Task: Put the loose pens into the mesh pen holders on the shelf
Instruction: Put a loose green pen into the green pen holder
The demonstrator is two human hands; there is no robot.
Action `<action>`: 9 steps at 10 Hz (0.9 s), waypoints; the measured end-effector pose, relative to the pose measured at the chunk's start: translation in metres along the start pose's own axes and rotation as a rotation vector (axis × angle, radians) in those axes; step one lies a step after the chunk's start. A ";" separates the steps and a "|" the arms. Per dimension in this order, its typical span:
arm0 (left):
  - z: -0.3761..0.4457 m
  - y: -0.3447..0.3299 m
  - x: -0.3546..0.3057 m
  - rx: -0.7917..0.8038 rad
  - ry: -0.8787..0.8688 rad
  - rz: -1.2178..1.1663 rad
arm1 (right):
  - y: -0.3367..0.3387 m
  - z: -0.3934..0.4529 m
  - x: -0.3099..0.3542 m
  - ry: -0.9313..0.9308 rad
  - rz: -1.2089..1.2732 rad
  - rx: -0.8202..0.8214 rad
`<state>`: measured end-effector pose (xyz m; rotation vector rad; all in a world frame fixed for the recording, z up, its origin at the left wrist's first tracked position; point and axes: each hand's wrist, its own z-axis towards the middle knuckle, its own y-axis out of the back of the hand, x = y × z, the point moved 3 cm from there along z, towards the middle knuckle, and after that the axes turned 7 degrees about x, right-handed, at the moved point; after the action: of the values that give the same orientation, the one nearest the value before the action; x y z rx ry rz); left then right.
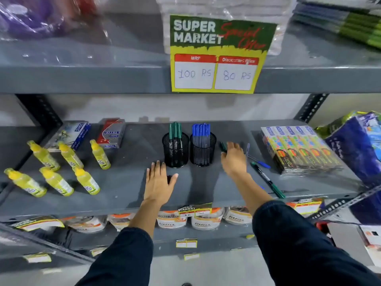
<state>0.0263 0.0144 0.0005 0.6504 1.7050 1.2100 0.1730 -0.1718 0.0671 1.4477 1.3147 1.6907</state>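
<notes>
Two black mesh pen holders stand side by side on the grey shelf (127, 182). The left holder (175, 150) has green-capped pens in it, the right holder (203, 150) blue-capped pens. My left hand (158, 180) lies flat and open on the shelf just in front of the left holder. To the right of the holders my right hand (234, 156) is closed around a green pen (223, 146), and a blurred blue pen (247, 149) shows at its far side. Loose on the shelf lie a blue pen (260, 162) and a long green pen (268, 180).
Several yellow glue bottles (61, 168) stand at the left, with two boxes (92, 134) behind them. Packs of colouring sets (299, 149) lie at the right, beside a blue bag (358, 145). A price sign (216, 56) hangs from the upper shelf.
</notes>
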 end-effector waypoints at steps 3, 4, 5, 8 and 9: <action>0.007 -0.003 0.004 -0.014 -0.007 0.005 | -0.010 0.048 0.000 -0.065 -0.060 0.085; 0.006 -0.004 0.004 -0.008 -0.010 0.012 | -0.015 0.053 -0.001 -0.073 -0.054 0.075; 0.006 -0.003 0.004 -0.008 -0.013 0.015 | -0.019 0.054 -0.004 -0.072 -0.029 0.066; 0.006 -0.005 0.004 -0.013 -0.011 0.013 | -0.014 0.048 -0.007 -0.049 0.058 0.023; 0.007 -0.005 0.004 -0.021 -0.012 0.011 | 0.003 0.046 0.002 -0.046 0.139 -0.059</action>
<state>0.0313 0.0193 -0.0062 0.6536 1.6792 1.2275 0.2162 -0.1567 0.0685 1.5652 1.1530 1.7576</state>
